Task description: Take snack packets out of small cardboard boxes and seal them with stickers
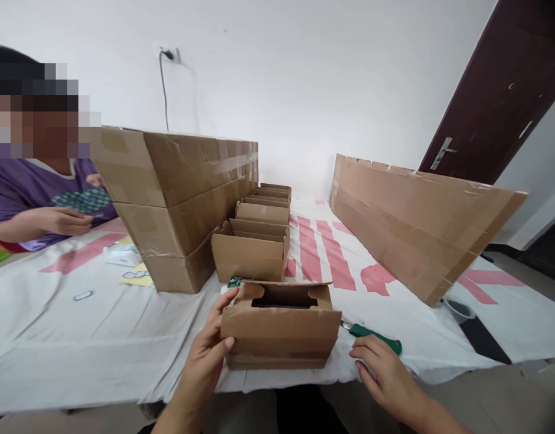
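Observation:
A small brown cardboard box stands upright at the table's front edge, its top flaps raised around an opening. My left hand grips the box's left end, thumb on the front panel and fingers around the side. To the right lies a green-handled tool with a metal end pointing at the box; it looks like a knife. My right hand is beside the handle, fingers slightly curved and thumb apart, with nothing visible in it. Behind the box, a green-and-white item is mostly hidden.
Several open cardboard boxes line up beyond mine, beside a taped box stack. A cardboard panel stands at right near a clear plastic cup. Pink strips mark the white cloth. Another person sits at left.

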`<move>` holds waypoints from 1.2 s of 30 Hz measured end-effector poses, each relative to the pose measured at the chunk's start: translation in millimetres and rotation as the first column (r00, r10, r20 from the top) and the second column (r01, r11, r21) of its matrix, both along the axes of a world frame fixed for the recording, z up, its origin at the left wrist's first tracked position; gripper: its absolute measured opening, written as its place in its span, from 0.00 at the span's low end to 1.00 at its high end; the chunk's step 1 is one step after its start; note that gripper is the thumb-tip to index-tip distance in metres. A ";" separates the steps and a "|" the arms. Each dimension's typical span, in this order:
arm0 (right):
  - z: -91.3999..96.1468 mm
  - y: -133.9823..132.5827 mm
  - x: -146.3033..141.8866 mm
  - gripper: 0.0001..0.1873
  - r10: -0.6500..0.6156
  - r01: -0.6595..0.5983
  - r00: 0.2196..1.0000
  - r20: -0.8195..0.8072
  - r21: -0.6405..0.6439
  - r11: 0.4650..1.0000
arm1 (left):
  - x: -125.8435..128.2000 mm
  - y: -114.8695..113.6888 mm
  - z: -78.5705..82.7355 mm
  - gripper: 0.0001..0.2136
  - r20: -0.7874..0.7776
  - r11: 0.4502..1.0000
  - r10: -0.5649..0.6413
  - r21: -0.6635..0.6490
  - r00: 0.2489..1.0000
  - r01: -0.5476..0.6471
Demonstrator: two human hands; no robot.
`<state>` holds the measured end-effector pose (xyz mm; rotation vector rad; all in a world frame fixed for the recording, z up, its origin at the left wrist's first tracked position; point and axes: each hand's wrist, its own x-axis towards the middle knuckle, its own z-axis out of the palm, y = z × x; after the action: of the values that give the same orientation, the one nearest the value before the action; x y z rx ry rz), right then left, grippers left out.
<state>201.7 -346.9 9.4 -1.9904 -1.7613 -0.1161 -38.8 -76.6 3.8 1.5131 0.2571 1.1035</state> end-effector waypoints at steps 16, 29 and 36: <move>116.2 54.4 -47.3 0.33 0.540 -0.534 0.841 0.012 -0.139 0.834 | -21.4 5.1 7.4 0.03 0.007 0.892 -0.323 0.336 0.946 0.302; 77.0 9.4 -21.0 0.13 0.283 -0.348 0.921 0.267 0.245 0.905 | -19.5 -12.9 24.9 0.11 -0.207 0.878 -0.006 0.467 0.978 0.104; 77.3 10.7 -24.2 0.12 0.359 -0.416 0.898 0.257 0.223 0.882 | -24.5 -20.0 39.3 0.21 -0.303 0.673 0.050 0.714 0.952 0.192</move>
<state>177.5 -336.2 86.7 -1.4392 -2.1142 -0.4238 -63.3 -96.6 43.0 2.4174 -0.0762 0.9448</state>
